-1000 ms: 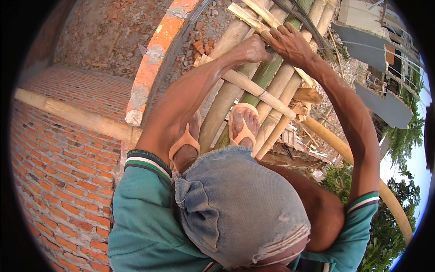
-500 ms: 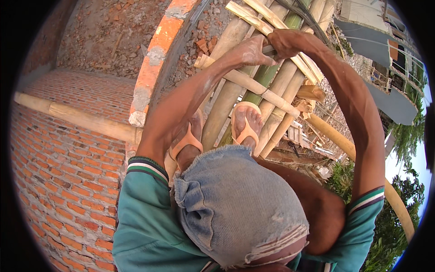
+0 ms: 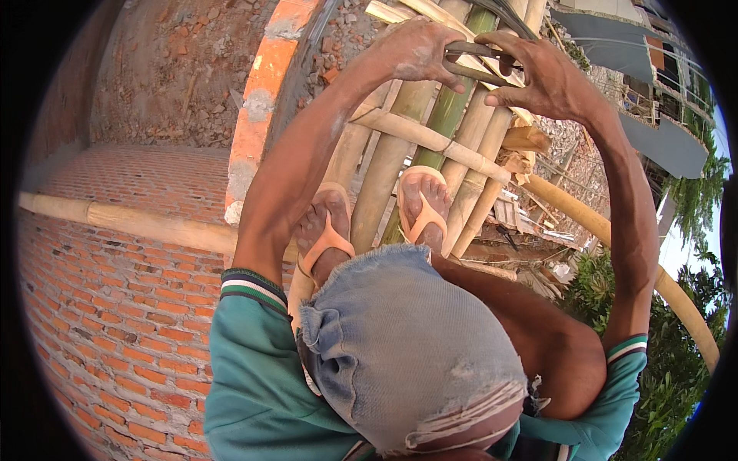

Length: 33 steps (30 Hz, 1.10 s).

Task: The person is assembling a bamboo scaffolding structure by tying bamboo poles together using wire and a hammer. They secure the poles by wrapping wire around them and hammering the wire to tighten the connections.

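Your left hand (image 3: 419,50) has the left end of a dark two-barred piece (image 3: 475,49) caught between thumb and fingers. Your right hand (image 3: 553,81) meets its other end with curled fingers, the thumb standing off below; you cannot tell from here how firm that grip is. The piece spans the space between your hands, above the far part of the bamboo platform (image 3: 392,169), over the green pole (image 3: 447,115).

As far as the view shows, the cross pole (image 3: 415,132) already lies over the long poles, with a dark band (image 3: 448,144) around it near the middle. The dark piece is in your hands and looks unattached to any pole. Split strips (image 3: 388,11) lie at the far end, near a dark bundle of thin lengths (image 3: 511,15); whether they are fixed is unclear. How much is left cannot be judged.

Along the platform's left side runs the brick wall top (image 3: 269,69), leaving your left forearm little spare width. Past the right edge the ground with rubble and planks lies lower, so your right elbow has open air. Gaps show between poles near your sandals (image 3: 333,234).
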Tool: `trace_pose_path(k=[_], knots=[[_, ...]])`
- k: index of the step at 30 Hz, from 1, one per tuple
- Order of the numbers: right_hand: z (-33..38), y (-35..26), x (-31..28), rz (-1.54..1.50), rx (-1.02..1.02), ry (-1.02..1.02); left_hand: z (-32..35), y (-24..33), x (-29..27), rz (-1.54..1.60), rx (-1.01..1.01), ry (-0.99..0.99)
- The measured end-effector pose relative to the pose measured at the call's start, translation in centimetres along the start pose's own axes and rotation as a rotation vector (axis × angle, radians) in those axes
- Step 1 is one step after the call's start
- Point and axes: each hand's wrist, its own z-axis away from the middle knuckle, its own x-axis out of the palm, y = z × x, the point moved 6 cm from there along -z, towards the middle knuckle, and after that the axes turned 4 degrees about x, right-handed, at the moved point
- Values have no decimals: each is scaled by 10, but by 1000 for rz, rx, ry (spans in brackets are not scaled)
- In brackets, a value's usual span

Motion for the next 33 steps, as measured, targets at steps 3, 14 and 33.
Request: trace_pose_path(k=[3,14,33], knots=[[37,-16,-24,-36,3,153,1,17,5,205,77,-148],[161,-83,17,90,359,285,19,29,40,664,-214,-411],[306,-210,27,-654,902,87,6,-11,117,-679,292,-158]])
